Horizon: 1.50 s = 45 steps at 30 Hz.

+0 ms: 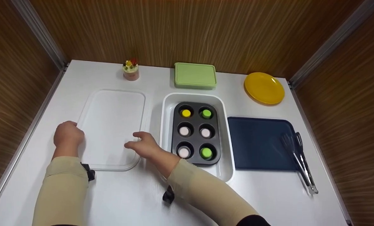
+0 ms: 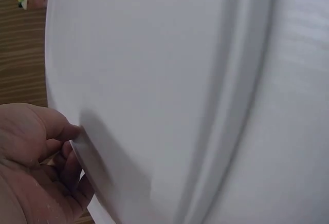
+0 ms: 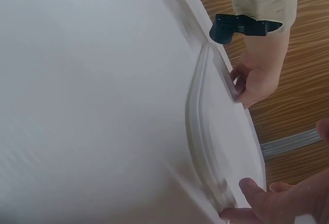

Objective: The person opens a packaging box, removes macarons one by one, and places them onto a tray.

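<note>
A flat, translucent white lid [image 1: 111, 125] with a raised rim lies at the left of the table in the head view. At its left edge my left hand [image 1: 68, 135] pinches it; in the left wrist view the thumb [image 2: 69, 131] is over the edge and the other fingers curl beneath. My right hand [image 1: 145, 146] is at the lid's right edge, thumb and forefinger spread apart. In the right wrist view, a fingertip [image 3: 234, 215] is beside the rim; whether it touches I cannot tell.
Right of the lid, a white container [image 1: 227, 150] holds a dark muffin tin [image 1: 195, 122] with yellow, green and pale pink pieces. Behind are a dessert cup [image 1: 131, 72], a green box [image 1: 195, 75] and a yellow plate [image 1: 264, 88]. Metal tongs [image 1: 303, 163] overlap a navy board [image 1: 259, 144].
</note>
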{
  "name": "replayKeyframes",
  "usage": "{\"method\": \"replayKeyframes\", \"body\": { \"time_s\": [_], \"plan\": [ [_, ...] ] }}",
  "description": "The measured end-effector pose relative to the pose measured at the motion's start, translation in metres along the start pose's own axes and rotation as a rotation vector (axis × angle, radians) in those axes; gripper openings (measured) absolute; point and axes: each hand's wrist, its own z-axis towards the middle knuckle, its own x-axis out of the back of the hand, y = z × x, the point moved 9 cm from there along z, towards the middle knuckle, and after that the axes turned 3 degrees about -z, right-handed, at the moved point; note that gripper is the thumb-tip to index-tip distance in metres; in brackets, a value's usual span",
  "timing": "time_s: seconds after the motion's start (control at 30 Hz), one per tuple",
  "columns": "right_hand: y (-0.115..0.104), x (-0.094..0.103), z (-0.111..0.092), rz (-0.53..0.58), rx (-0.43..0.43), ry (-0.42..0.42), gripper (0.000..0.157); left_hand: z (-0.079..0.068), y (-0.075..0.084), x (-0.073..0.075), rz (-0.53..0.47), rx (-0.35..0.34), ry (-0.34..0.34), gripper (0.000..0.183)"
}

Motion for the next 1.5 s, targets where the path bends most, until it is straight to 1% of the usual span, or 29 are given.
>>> {"method": "replayKeyframes", "body": {
  "time_s": [0.17, 0.4, 0.5, 0.6, 0.67, 0.77, 0.83, 0.9, 0.93, 1.0, 1.07, 1.13, 1.2, 1.27, 1.33, 1.4, 1.43, 1.5],
  "plan": [
    [0.001, -0.002, 0.001, 0.000, 0.008, 0.004, 0.060, 0.000, -0.005, -0.001, -0.010, 0.041, 0.004, 0.053],
    [0.000, 0.002, 0.003, -0.011, 0.001, 0.027, 0.057, 0.000, -0.001, -0.002, -0.035, 0.065, 0.005, 0.057],
    [-0.002, 0.007, 0.002, -0.003, 0.014, 0.033, 0.058, -0.003, -0.002, -0.002, -0.055, 0.088, 0.000, 0.060],
    [-0.012, 0.018, -0.003, 0.009, 0.055, 0.041, 0.061, -0.007, 0.005, 0.002, -0.108, 0.095, 0.023, 0.065],
    [-0.020, 0.029, -0.009, 0.024, 0.087, 0.044, 0.064, -0.010, 0.015, 0.006, -0.153, 0.088, 0.047, 0.068],
    [-0.030, 0.049, -0.018, 0.071, 0.126, 0.055, 0.067, -0.017, 0.037, 0.009, -0.212, 0.036, 0.095, 0.071],
    [-0.035, 0.064, -0.025, 0.112, 0.156, 0.054, 0.069, -0.028, 0.055, 0.007, -0.257, -0.017, 0.139, 0.068],
    [-0.038, 0.079, -0.033, 0.171, 0.191, 0.042, 0.071, -0.043, 0.076, 0.001, -0.300, -0.097, 0.174, 0.065],
    [-0.038, 0.086, -0.037, 0.204, 0.205, 0.036, 0.071, -0.052, 0.085, -0.003, -0.320, -0.138, 0.178, 0.064],
    [-0.039, 0.098, -0.044, 0.279, 0.226, 0.015, 0.073, -0.072, 0.103, -0.013, -0.363, -0.212, 0.154, 0.063],
    [-0.040, 0.107, -0.049, 0.349, 0.244, 0.003, 0.074, -0.087, 0.118, -0.023, -0.396, -0.274, 0.086, 0.063],
    [-0.041, 0.115, -0.052, 0.393, 0.262, -0.001, 0.074, -0.100, 0.126, -0.031, -0.429, -0.317, 0.024, 0.062],
    [-0.043, 0.125, -0.055, 0.408, 0.298, 0.014, 0.074, -0.111, 0.132, -0.040, -0.447, -0.358, -0.027, 0.064],
    [-0.042, 0.138, -0.061, 0.420, 0.340, 0.048, 0.073, -0.120, 0.139, -0.054, -0.463, -0.403, -0.086, 0.068],
    [-0.039, 0.156, -0.068, 0.439, 0.374, 0.095, 0.072, -0.129, 0.147, -0.071, -0.460, -0.443, -0.150, 0.074],
    [-0.036, 0.175, -0.075, 0.464, 0.409, 0.146, 0.072, -0.136, 0.153, -0.086, -0.449, -0.462, -0.214, 0.078],
    [-0.034, 0.185, -0.078, 0.478, 0.419, 0.173, 0.071, -0.139, 0.155, -0.092, -0.448, -0.470, -0.237, 0.079],
    [-0.030, 0.205, -0.084, 0.509, 0.438, 0.233, 0.069, -0.144, 0.159, -0.099, -0.434, -0.490, -0.256, 0.080]
  ]
}}
